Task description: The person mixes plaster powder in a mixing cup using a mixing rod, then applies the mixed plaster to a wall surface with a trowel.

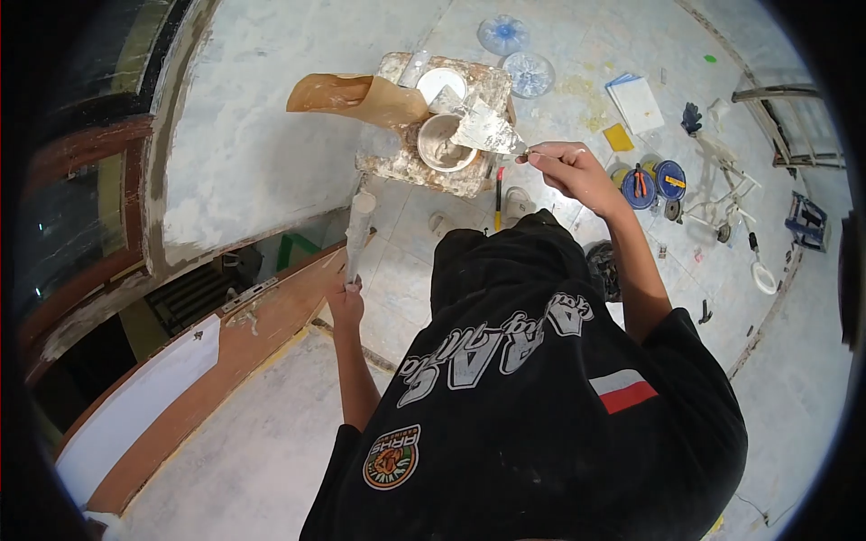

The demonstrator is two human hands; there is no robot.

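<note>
My right hand (577, 176) pinches a putty knife (489, 131) by its handle end. Its wide blade, smeared with whitish paste, overlaps the edge of a white tub (448, 169) with paste inside. Down at the left, my left hand (345, 302) is closed around the lower end of a whitish, paste-coated stick-like tool (357, 233) with a blunt round top. The tub stands on a paste-crusted stool (469, 184). Beside it are a round white lid-like piece (435, 77) and a curled brown sheet (356, 99).
A wall (262, 117) rises on the left above a brown wooden panel (234, 347). On the floor lie two clear round plastic pieces (502, 34), blue-lidded cans (669, 179), a dark glove (692, 118) and white sheets (636, 104). A ladder-like frame (767, 93) stands far right.
</note>
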